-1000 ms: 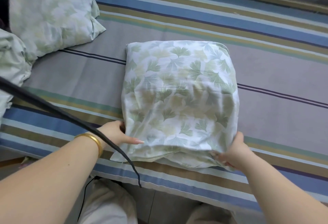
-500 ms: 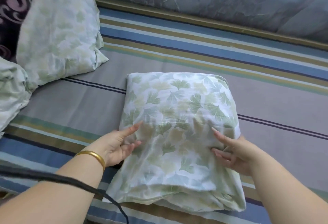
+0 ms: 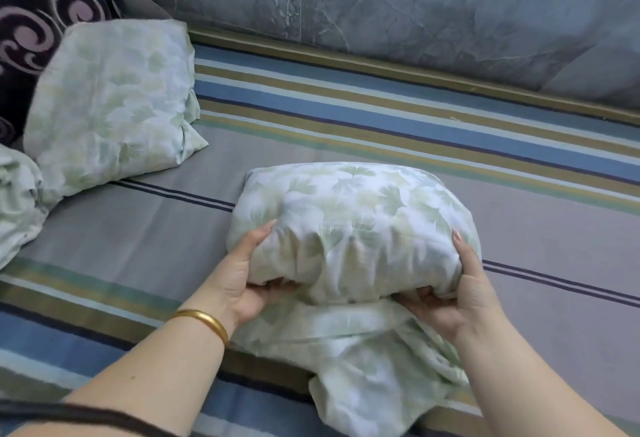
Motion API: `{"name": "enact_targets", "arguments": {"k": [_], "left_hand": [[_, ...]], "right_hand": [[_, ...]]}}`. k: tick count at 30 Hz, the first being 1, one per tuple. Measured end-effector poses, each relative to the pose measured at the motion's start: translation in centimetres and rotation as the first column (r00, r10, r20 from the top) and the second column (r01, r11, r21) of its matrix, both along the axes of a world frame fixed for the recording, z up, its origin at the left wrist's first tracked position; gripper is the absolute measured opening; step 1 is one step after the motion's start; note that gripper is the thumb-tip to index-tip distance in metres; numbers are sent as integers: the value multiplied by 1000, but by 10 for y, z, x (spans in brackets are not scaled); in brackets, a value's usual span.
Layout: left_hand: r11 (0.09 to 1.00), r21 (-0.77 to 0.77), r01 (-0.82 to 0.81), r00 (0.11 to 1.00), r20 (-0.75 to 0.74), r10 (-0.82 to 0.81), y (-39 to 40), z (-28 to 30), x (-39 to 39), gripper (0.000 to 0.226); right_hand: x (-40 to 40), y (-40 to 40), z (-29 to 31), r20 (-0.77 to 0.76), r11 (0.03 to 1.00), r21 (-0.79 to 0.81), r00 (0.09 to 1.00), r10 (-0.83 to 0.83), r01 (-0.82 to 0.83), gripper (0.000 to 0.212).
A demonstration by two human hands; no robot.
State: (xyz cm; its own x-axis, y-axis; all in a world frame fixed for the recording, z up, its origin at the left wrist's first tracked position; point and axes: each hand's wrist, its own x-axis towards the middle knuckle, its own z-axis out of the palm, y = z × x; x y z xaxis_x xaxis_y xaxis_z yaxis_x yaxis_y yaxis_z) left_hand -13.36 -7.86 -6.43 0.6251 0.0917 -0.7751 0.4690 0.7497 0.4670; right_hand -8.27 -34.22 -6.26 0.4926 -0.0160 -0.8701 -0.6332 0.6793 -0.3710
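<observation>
A striped bedsheet [image 3: 381,118] meets a grey marbled wall [image 3: 381,4], daylight glinting.

Striped bed [image 3: 381,146] — leafy pillow [image 3: 346,208], spare pillows [image 3: 110,104]

The pillow [image 3: 349,215] wears soft, matt printed cloth, finely creased. Under it the striped sheet [image 3: 519,236] is smooth, matt woven cloth. At seven o'clock a bangle [image 3: 204,320] shines like polished gold-coloured metal. At twelve o'clock the wall panel [image 3: 398,11] looks glossy and marble-veined.
</observation>
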Motion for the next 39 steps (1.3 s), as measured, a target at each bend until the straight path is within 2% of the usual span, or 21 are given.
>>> {"name": "enact_targets", "arguments": {"k": [4, 8, 11, 13, 16, 18, 21, 24, 26, 28, 30, 32, 34, 35, 37, 38, 39], "left_hand": [[997, 62, -39, 971, 239, 23, 6, 32, 23, 19], [999, 14, -50, 896, 442, 38, 21, 53, 29, 26], [999, -41, 17, 869, 496, 6, 28, 52, 16, 38], [991, -110, 77, 894, 448, -20, 27, 36, -3, 55], [971, -199, 135, 961, 263, -80, 19, 4, -43, 52], [972, -181, 152, 987, 89, -137, 12, -20, -73, 45], [978, -103, 182, 979, -72, -190, 14, -40, -104, 58], [967, -85, 241, 966, -77, -248, 22, -30, -97, 63], [974, -35, 223, 973, -58, -224, 27, -20, -77, 60], [977, 29, 210, 974, -93, -207, 27, -12, -53, 70], [963, 43, 265, 952, -171, -254, 23, -10, -30, 77], [931, 36, 363, 912, -220, -347, 19, -12, -18, 72], [900, 41, 433, 872, -271, -407, 20, -16, -17, 67], [888, 48, 458, 859, -283, -427, 24, -18, -22, 67], [829, 49, 557, 802, -292, -521, 38, -21, -36, 70], [784, 40, 620, 751, -318, -578, 45, -22, -43, 74], [746, 41, 664, 708, -356, -611, 49, -20, -47, 78]], "right_hand": [[23, 11, 30, 250, 994, 89, 965, -83, 62, 43], [39, 9, 59, 600, 977, 203, 796, -77, -58, 30], [34, -2, 62, 686, 969, 225, 723, -82, -103, 35], [18, -12, 50, 642, 973, 207, 765, -57, -102, 42], [-21, -33, 16, 476, 980, 160, 879, 27, -117, 51], [-55, -51, -7, 323, 982, 142, 944, 73, -125, 58], [-93, -80, -28, 119, 983, 114, 985, 127, -141, 74], [-95, -103, -24, 1, 978, 43, 979, 205, -205, 54], [-80, -112, -20, 10, 986, -91, 990, 143, -141, 58], [-61, -116, -14, 57, 988, -131, 995, 85, -77, 55], [-39, -104, -1, 90, 971, -97, 969, 229, -221, 57], [-22, -88, 3, 94, 895, -115, 892, 441, -430, 63], [-7, -76, 3, 104, 855, -202, 858, 504, -477, 61], [-1, -72, 3, 111, 867, -242, 875, 472, -436, 61], [9, -73, 2, 150, 953, -254, 967, 207, -165, 55], [13, -78, -1, 150, 955, -296, 988, 44, 2, 51], [12, -83, -3, 107, 911, -404, 993, -49, 88, 49]]}}
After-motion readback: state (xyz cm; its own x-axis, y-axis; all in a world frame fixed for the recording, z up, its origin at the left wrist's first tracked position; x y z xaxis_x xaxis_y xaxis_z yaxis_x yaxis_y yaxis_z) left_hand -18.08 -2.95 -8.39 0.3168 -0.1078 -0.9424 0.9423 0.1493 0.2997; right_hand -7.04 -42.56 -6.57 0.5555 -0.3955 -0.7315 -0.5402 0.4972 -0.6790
